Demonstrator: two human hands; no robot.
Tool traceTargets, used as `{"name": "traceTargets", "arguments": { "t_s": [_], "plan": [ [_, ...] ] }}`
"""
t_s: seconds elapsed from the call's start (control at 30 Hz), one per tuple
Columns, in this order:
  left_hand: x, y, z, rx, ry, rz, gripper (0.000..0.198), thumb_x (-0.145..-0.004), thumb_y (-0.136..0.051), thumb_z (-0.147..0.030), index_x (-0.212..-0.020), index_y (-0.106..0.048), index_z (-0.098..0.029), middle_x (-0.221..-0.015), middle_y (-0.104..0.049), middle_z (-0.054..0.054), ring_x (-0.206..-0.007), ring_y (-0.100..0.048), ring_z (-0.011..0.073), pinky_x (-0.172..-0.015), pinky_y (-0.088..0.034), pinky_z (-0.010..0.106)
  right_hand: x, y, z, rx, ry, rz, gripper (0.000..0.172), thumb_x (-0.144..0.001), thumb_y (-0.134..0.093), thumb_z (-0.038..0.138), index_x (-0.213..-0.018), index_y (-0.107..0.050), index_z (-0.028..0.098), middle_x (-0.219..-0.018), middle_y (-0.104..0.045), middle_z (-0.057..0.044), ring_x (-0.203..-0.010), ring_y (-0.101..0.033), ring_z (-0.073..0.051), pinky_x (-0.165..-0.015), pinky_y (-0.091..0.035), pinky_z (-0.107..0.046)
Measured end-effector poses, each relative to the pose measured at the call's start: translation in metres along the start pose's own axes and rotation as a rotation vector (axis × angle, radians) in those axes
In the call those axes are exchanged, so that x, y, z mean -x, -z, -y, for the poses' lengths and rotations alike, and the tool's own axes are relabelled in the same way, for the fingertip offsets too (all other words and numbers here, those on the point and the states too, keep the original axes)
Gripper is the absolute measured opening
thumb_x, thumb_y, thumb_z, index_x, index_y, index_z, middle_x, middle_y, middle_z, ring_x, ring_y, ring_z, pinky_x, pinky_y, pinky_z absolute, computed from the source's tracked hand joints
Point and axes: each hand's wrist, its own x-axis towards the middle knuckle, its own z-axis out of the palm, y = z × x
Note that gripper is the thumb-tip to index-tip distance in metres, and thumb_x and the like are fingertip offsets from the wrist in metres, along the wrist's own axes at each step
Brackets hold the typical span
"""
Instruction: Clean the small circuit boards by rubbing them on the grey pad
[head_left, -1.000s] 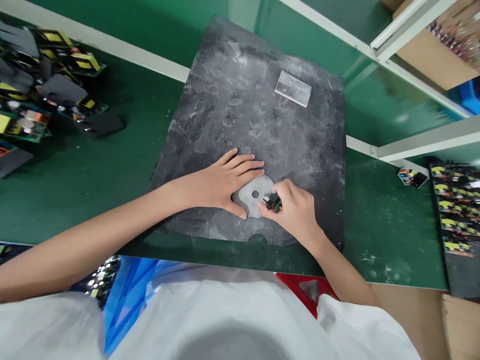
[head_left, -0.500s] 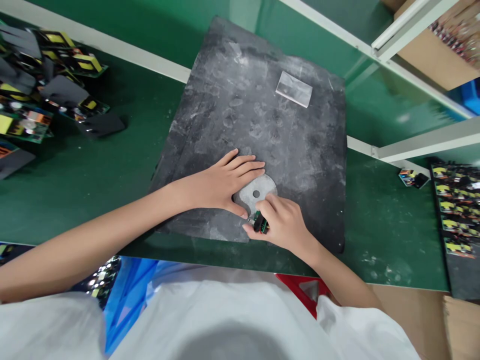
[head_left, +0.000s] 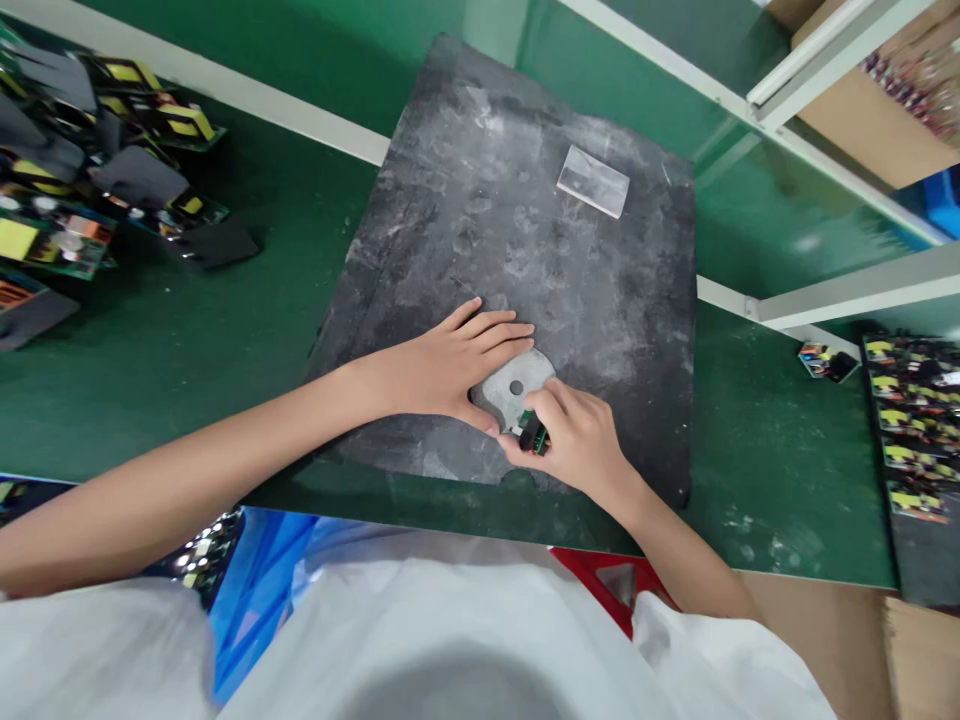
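My left hand [head_left: 457,365] lies flat with its fingers spread on the dark mat [head_left: 495,240], thumb and forefinger around the left side of a grey disc [head_left: 504,385] with a hole in its middle. Pinched between the thumb and fingers of my right hand [head_left: 577,435] is a small circuit board [head_left: 534,434] with green and black parts. It is at the disc's lower right edge, partly hidden by my fingers. Whether the board touches the disc I cannot tell.
A flat grey block [head_left: 593,181] rests on the mat's far part. Circuit boards with yellow parts [head_left: 112,150] are piled at the left, and more stand in a tray [head_left: 911,430] at the right. One small board [head_left: 827,361] lies before that tray. White frame bars [head_left: 855,290] rise behind.
My right hand has shifted slightly right and up with the circuit board, which is now closer over the disc's edge. My left hand keeps its place on the mat; the view has shifted a little.
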Motion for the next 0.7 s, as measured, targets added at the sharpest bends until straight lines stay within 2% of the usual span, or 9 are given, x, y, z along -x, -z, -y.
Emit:
{"name": "traceTargets", "arguments": {
  "t_s": [0.33,0.7],
  "plan": [
    [0.0002,0.0017,-0.0021,-0.035,0.007,0.014,0.099,-0.08,-0.049,-0.076,-0.15,-0.027,-0.01,-0.156,-0.029,0.014,-0.146,-0.019,0.033,-0.119,-0.001,0.049,0.0004,-0.0006,-0.0022,-0.014,-0.031,0.002,0.03,-0.09,-0.049,0.047,-0.078,-0.051,0.019,-0.064,-0.05,0.001,-0.053,-0.043,-0.011,-0.049,-0.034,-0.023],
    [0.0007,0.0006,-0.002,-0.021,0.013,0.011,0.096,-0.082,-0.047,-0.075,-0.151,-0.025,-0.011,-0.156,-0.028,0.013,-0.146,-0.018,0.0334,-0.119,0.001,0.047,0.0018,0.0007,-0.0054,-0.07,0.005,0.035,0.029,-0.089,-0.051,0.045,-0.079,-0.05,0.019,-0.066,-0.047,0.001,-0.054,-0.041,-0.01,-0.049,-0.034,-0.023]
  ]
}}
